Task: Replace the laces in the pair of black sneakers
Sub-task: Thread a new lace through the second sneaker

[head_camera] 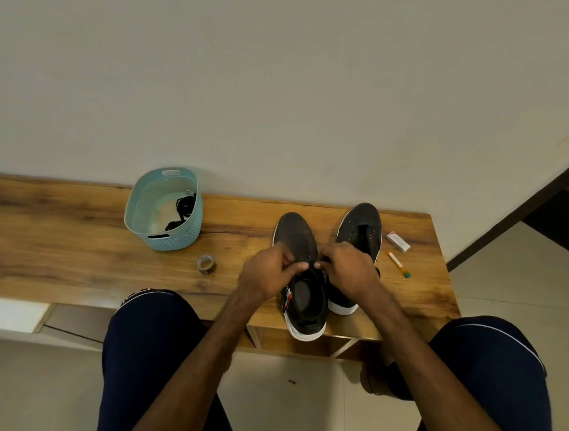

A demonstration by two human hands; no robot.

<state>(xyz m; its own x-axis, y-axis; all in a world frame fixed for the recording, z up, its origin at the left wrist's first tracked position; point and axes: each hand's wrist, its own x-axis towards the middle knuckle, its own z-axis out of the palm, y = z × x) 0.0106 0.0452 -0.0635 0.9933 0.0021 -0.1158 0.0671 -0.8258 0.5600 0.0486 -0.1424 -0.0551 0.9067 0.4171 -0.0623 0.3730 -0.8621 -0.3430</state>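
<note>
Two black sneakers with white soles stand side by side on the wooden bench (66, 244), toes toward the wall. My left hand (271, 271) and my right hand (347, 268) are both closed over the top eyelets of the left sneaker (293, 234), fingertips nearly meeting, pinching what looks like a thin black lace. The lace itself is mostly hidden by my fingers. The right sneaker (363, 225) shows bare eyelets and no lace. A tangle of black laces (183, 208) lies inside the light blue basket (145, 201).
A small roll of tape (206, 264) lies left of the shoes. A small white box (397, 241) and an orange-and-green pen (397, 264) lie to the right, near the bench's end. My knees in dark blue trousers flank the bench's front edge.
</note>
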